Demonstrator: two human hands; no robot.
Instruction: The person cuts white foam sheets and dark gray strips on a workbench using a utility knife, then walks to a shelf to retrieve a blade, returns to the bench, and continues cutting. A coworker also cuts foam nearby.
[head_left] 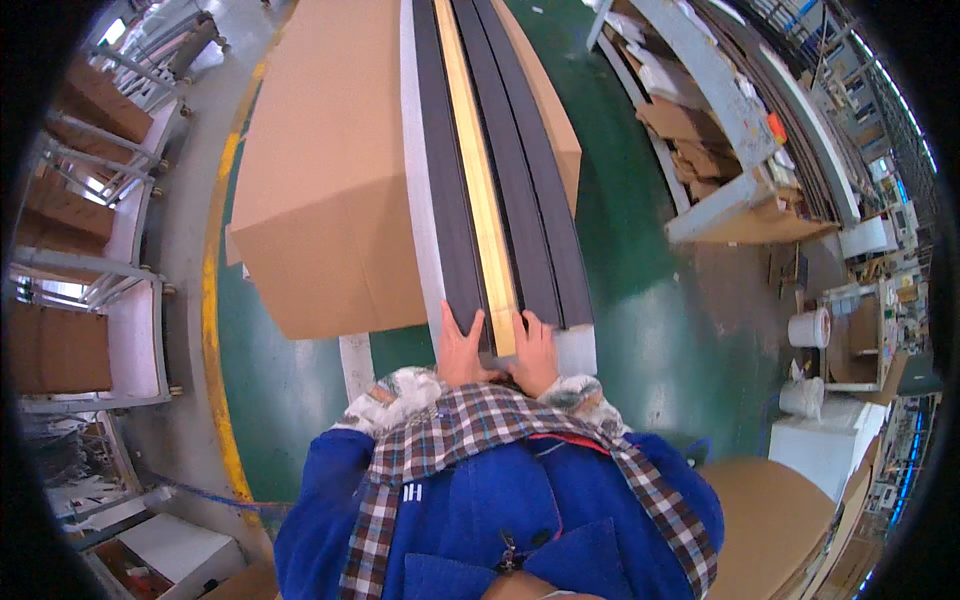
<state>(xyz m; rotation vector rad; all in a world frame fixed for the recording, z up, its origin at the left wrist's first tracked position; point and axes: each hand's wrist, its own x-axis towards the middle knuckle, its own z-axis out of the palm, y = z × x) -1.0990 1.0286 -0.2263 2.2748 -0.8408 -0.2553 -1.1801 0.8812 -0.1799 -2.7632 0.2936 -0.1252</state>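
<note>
Long dark grey strips [535, 230] run lengthwise away from me, with a yellow wood-coloured strip [482, 220] lying between them. Beneath them a whitish sheet [577, 350] shows at the edges. My left hand [461, 352] rests at the near end of the left dark strip, its thumb and fingers spread. On the other side of the yellow strip's near end, my right hand [536, 352] touches the strips with fingers bent and slightly apart. Neither hand is visibly wrapped round anything. The undersides of both hands are hidden.
A large cardboard box [330, 200] stands left of and under the strips. Wheeled racks [140, 330] line the left beyond a yellow floor line [212, 300]. At the right are a grey shelf [720, 200] with cardboard and long pieces, and a white bucket [808, 328].
</note>
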